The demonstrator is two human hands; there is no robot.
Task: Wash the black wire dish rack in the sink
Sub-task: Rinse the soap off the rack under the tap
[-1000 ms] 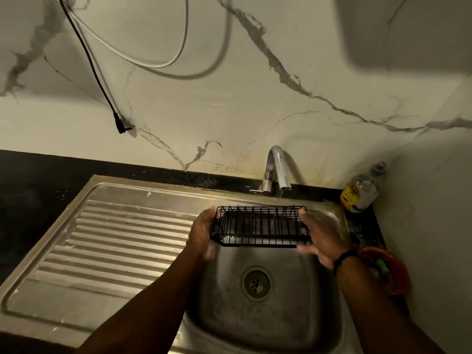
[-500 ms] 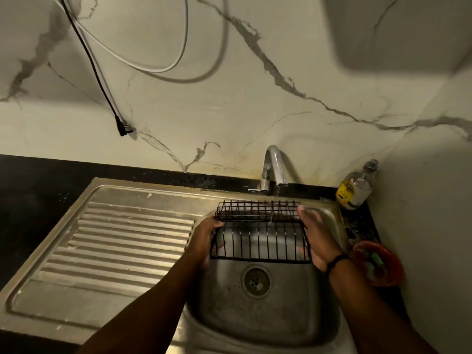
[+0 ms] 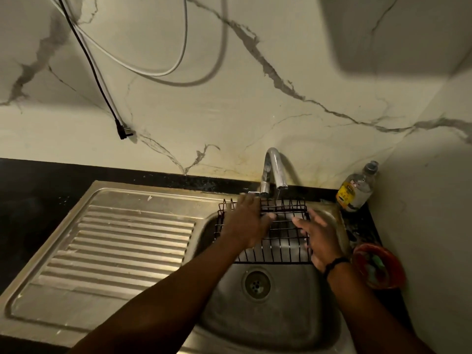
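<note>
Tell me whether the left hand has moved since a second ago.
Yes. The left hand left the rack's left end and now lies across the black wire rack, fingers reaching toward the faucet.

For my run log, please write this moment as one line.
step: washing rack | rack: over sink basin, under faucet | left hand: flat on rack | right hand: at rack's right side, grip unclear

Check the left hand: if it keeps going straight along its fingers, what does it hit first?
Likely the chrome tap's base and small handle: the left hand lies flat over the black wire dish rack, fingertips pointing at it from just short. Depth is unclear; it might pass beside it toward the marble-patterned wall.
</note>
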